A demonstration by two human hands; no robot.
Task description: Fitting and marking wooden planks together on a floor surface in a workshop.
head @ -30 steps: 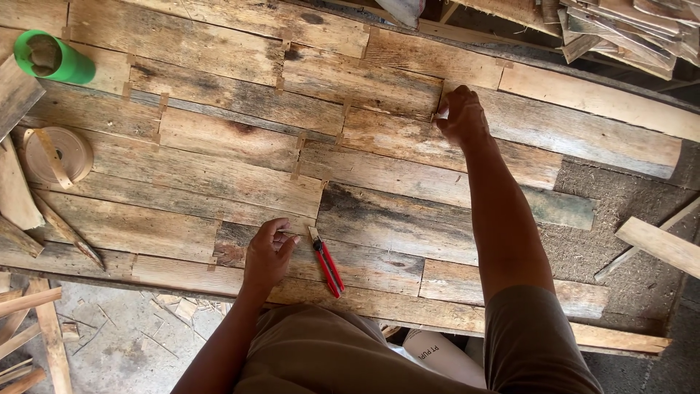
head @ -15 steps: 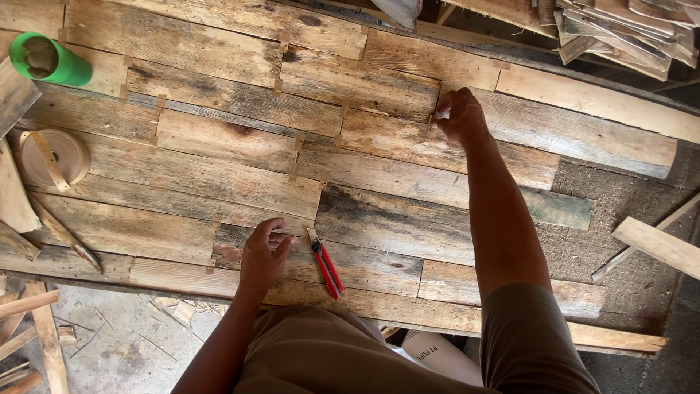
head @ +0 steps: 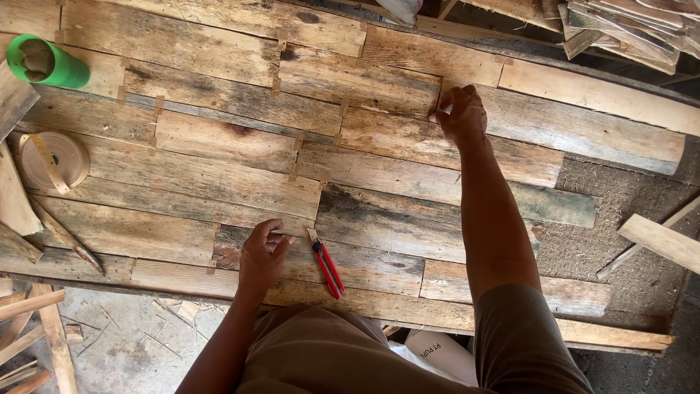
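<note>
A panel of weathered wooden planks [head: 219, 175] lies flat below me, its joints bridged by small tan strips. My right hand [head: 461, 113] reaches to the far side and presses its fingertips on a joint between two planks. My left hand [head: 262, 252] rests on the near planks with curled fingers and seems to pinch a small thin piece. Red-handled pliers [head: 326, 264] lie on the wood just right of my left hand, untouched.
A green cup [head: 47, 64] lies at the far left on the panel. A roll of tan strip [head: 52, 159] sits left of it, lower down. Loose wood offcuts [head: 33, 321] lie at the lower left, a plank [head: 660, 241] at the right, stacked boards [head: 627, 25] at top right.
Both hands stay in the same places on the planks. Only the view has shifted slightly.
</note>
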